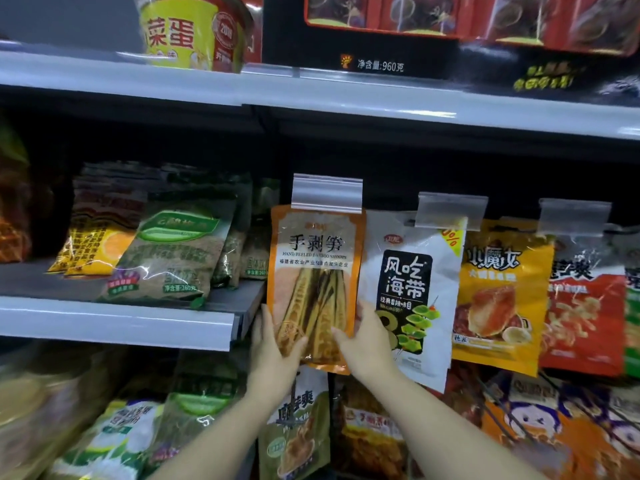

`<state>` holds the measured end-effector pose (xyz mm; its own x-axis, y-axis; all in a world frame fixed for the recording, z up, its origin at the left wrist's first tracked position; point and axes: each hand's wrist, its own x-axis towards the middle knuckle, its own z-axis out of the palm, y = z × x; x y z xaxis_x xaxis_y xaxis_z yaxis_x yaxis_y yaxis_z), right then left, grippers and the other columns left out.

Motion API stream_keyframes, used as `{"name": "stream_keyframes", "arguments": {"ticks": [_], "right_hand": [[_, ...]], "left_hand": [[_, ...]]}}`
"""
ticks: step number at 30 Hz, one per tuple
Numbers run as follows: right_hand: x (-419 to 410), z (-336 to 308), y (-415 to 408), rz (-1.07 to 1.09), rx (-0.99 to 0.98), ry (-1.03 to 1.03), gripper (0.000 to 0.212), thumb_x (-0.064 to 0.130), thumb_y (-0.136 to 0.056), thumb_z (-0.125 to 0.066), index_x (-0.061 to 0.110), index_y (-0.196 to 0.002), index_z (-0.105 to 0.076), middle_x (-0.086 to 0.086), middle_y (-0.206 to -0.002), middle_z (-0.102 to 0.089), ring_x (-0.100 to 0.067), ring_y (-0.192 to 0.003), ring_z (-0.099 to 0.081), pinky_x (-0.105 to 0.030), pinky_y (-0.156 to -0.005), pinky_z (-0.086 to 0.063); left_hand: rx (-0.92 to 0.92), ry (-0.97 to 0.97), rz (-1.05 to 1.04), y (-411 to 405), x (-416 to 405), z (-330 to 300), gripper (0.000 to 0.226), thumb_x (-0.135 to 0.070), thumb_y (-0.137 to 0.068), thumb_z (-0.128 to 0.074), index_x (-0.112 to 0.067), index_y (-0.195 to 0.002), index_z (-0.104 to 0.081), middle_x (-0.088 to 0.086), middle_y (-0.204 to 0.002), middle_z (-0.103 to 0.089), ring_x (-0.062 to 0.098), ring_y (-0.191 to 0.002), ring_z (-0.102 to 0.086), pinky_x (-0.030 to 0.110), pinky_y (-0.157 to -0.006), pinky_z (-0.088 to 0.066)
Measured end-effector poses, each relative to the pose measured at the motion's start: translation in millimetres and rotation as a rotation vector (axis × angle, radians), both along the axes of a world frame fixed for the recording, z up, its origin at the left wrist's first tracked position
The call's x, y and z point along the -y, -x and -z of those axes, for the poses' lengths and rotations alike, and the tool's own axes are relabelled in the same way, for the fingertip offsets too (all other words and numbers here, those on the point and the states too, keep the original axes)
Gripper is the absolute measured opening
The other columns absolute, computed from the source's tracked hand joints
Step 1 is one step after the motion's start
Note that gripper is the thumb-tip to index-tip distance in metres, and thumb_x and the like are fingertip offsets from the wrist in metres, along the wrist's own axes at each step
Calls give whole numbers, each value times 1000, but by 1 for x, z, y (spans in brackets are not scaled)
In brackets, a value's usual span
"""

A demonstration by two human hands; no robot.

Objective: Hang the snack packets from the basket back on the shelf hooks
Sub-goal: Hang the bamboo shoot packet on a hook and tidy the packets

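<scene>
Head view, single frame. Both hands are raised to the hook row, holding the orange bamboo-shoot packet (pixel 313 271) by its lower end. Left hand (pixel 273 344): thumb lies across the packet's front near the lower left corner, the other fingers run up behind its left edge, so the corner is pinched between thumb and fingers. Right hand (pixel 367 337): thumb crosses the front near the lower right corner, fingers go behind the right edge, same pinch. Between the two grips the packet stands upright, front facing the camera, its bottom seam just below the thumbs. Directly above the grip the packet's top edge meets a clear price-tag holder (pixel 326 192) at the front of a hook; the hook itself and the hang hole are hidden, so I cannot tell whether the packet is on the hook. Just right of the right hand, touching its back, hangs a white seaweed packet (pixel 412 289); further right, a yellow packet (pixel 502 296), then a red-and-white packet (pixel 585 306), each under its own clear tag holder. Left of the left hand, a grey shelf edge (pixel 114 320) carries green-labelled bags (pixel 173 251). Below the forearms, more packets hang, blurred. Well above the grip, an upper shelf (pixel 311 95) bears a yellow-green tub (pixel 194 32).
</scene>
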<state>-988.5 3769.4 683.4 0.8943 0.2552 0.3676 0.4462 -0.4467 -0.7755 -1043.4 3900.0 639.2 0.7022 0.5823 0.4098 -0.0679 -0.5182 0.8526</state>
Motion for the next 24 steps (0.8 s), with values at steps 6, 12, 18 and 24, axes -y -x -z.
{"name": "stream_keyframes", "arguments": {"ticks": [6,12,18,24], "right_hand": [[-18,-3,-22,11,12,53,90,25,-82,-73,15,-150,-15,-5,-150,-37,-23,-135,-41,-37,-106,-39],[-21,-1,-40,25,24,83,83,23,-88,-66,20,-150,-12,-8,-149,-37,-25,-132,-45,-37,-97,-46],[1,11,-29,-111,5,-68,81,22,-90,-64,29,-149,-9,-3,-145,-42,-19,-130,-46,-33,-102,-42],[35,11,-11,-219,80,-66,70,24,-96,-54,31,-150,-11,7,-135,-47,-8,-116,-52,-31,-101,-46]], "left_hand": [[-73,-43,32,-23,-17,-2,99,-32,-85,-68,-23,-153,3,1,-159,-11,21,-143,-23,39,-114,-30],[-78,-86,-55,-38,-22,3,101,-37,-82,-70,-25,-153,1,3,-159,-14,22,-141,-29,39,-111,-36],[-156,-162,-218,-27,-13,8,102,-55,-80,-63,-25,-153,1,1,-160,-11,26,-143,-22,42,-108,-35],[-71,-453,-448,-15,25,-2,76,-21,-76,-76,-19,-139,-35,12,-140,-37,36,-127,-35,56,-99,-34]]}}
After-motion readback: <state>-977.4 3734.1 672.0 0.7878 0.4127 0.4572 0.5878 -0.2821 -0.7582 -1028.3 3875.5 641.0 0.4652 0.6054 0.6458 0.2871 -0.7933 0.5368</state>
